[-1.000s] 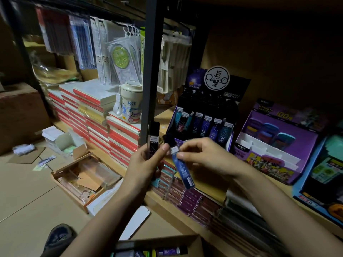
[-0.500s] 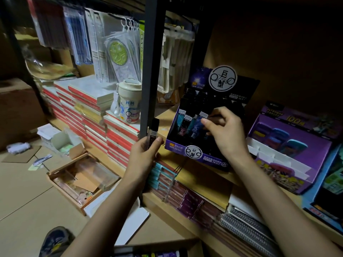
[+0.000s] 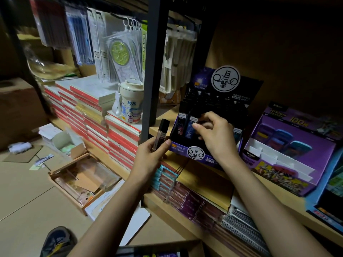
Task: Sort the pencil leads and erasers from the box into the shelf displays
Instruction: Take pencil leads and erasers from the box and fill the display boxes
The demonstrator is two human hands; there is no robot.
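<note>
Stationery shop: stocked shelf displays (image 3: pixel 289 145)

Floor (image 3: pixel 27 201): tan and smooth, crossed by thin seams; scraps of card and paper are scattered over it.
Shelving: light wooden shelf (image 3: pixel 168 113) boards are carried by a dark metal upright (image 3: pixel 154 71).
Rail (image 3: pixel 118 15): a dark bar is fixed high up, fitted with hooks.
Back panel (image 3: pixel 278 52): plain brown board, left in shadow.
Far left: a brown carton (image 3: pixel 16 112) is set on the floor.
Light: dim; the left bay is lit more than the right.
</note>
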